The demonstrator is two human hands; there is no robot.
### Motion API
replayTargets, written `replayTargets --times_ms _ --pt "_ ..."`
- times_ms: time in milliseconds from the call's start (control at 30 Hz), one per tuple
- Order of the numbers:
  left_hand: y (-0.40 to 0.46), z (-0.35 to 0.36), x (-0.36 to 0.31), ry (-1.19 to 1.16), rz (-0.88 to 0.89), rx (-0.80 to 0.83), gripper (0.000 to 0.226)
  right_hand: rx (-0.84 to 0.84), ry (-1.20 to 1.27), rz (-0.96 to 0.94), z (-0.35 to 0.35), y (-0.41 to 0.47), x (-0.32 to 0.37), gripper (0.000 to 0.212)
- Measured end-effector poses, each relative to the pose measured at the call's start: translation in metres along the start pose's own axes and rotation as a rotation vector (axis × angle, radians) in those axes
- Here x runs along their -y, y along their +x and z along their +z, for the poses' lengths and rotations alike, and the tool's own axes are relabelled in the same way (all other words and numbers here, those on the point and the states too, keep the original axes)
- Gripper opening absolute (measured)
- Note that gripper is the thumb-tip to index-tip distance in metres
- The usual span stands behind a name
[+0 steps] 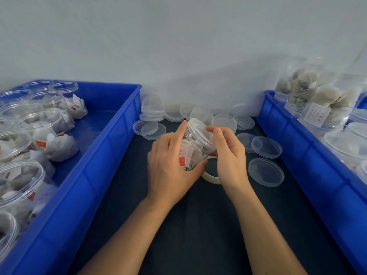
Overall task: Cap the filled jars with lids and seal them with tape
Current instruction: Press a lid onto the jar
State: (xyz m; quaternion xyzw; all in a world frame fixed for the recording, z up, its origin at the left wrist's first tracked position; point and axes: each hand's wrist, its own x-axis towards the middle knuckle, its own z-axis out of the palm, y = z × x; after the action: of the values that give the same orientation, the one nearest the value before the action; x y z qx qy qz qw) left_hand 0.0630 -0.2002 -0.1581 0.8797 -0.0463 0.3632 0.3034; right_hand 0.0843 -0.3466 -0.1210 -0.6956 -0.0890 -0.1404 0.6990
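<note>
Holding a clear jar [195,144] tilted above the dark table [198,225], both hands meet at the middle of the head view. The left hand [168,165] grasps the jar's body from the near side, thumb curled under it and forefinger stretched up along the lid [196,126]. The right hand [228,155] grips the jar at the lid's edge, thumb against the threaded neck and fingers wrapped behind. The lid sits on the jar's mouth, and tea bags with white and red tags show through the wall.

Just under the hands, a roll of pale tape [211,178] lies flat on the table, partly hidden by the right wrist. Loose clear lids [266,172] lie scattered beyond and to the right of the hands, some stacked near the wall [178,46].

On the left stands a blue bin [95,165] holding open jars [19,185] filled with tea bags, lying on their sides. On the right a second blue bin [297,155] holds more jars [345,143] with lids on, and a clear bag of tea sachets [317,92] rests at its far end.
</note>
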Motion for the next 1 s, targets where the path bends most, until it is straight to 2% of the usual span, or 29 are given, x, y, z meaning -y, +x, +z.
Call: replayTargets --times_ms 267,367,500,1000 --pt "0.001 -0.003 0.000 -0.053 -0.062 -0.003 0.106 0.125 -0.115 -0.098 0.003 -0.008 -0.002 0.040" --pt "0.003 -0.009 -0.002 -0.069 -0.061 0.050 0.103 0.110 -0.112 -0.122 0.003 -0.008 -0.005 0.041" --pt "0.007 -0.015 -0.006 -0.074 -0.065 0.125 0.100 0.100 -0.124 -0.177 0.005 -0.007 -0.009 0.033" --pt "0.005 -0.019 -0.015 -0.026 -0.078 0.118 0.110 0.077 -0.246 -0.297 0.003 -0.005 -0.010 0.029"
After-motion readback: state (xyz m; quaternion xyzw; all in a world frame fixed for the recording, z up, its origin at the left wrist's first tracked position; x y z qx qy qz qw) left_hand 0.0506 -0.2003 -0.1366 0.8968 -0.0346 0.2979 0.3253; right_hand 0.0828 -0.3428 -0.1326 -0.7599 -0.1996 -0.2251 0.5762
